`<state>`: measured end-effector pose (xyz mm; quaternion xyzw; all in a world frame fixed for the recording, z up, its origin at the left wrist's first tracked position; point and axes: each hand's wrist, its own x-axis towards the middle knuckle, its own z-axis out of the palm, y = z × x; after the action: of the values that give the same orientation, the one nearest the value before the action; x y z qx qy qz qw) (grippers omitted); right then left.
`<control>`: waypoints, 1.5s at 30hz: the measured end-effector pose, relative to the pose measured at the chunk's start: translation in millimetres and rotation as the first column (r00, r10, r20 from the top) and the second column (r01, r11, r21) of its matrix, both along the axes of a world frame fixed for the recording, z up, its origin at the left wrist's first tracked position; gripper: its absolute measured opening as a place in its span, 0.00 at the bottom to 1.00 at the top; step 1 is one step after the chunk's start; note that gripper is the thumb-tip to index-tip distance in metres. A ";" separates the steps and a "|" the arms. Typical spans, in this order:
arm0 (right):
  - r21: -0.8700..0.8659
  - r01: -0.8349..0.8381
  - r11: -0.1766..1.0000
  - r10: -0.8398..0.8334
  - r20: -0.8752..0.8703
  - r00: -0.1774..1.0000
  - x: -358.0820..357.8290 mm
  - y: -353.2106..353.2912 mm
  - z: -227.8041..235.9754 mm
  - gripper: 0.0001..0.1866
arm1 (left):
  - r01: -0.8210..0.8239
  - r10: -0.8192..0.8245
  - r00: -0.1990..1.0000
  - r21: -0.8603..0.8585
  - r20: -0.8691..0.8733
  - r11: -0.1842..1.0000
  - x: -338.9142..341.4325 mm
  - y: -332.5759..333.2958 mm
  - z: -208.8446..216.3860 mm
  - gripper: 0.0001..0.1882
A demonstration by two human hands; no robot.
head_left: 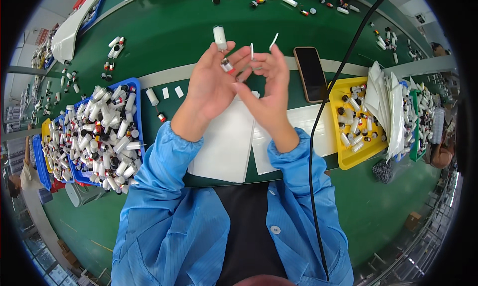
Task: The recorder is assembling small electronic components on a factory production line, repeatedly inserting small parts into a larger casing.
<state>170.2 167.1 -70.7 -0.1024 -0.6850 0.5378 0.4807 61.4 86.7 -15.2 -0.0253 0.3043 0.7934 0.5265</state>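
Observation:
My left hand (pixel 201 89) is turned palm up and partly curled. In it are a white cylinder (pixel 219 38), upright by the fingers, and a small part with a red band and shiny end (pixel 227 66) lying across the fingers. Close beside it, my right hand (pixel 267 89) has curled fingers, its thumb reaching to the left hand's fingertips. One thin white strip (pixel 274 41) stands at a right fingertip, and a second white strip (pixel 252 51) is at another. Whether they are stuck on or pinched is hard to tell. Below both hands lie white sheets (pixel 224 141).
A blue bin (pixel 139 104) heaped with white cylinders stands left, beside a loose cylinder (pixel 152 96) and small white pieces (pixel 179 91). On the right are a phone (pixel 310 71), a yellow tray (pixel 348 164) of parts, and a black cable (pixel 312 151) hanging across.

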 end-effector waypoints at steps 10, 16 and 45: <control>-0.042 0.031 0.999 -0.034 -0.071 0.997 -2.2 -2.3 -5.3 0.40 | 0.296 -0.289 0.955 0.238 -0.062 0.925 -7.4 -0.6 -12.4 0.21; -0.030 0.084 0.996 -0.087 -0.112 0.990 -2.7 4.9 -7.7 0.37 | 0.033 -0.131 0.722 -0.155 -0.679 0.987 -43.2 1.4 -20.1 0.17; 0.365 0.267 0.892 -0.259 -0.071 0.963 -3.9 8.8 -14.4 0.19 | -0.131 -0.003 0.821 -0.193 -0.571 0.972 -191.8 81.9 -38.1 0.18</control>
<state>166.3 176.0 -85.2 -0.0958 -0.7491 0.3295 0.5667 -130.3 168.5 -53.4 0.1420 0.5333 0.7429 0.3788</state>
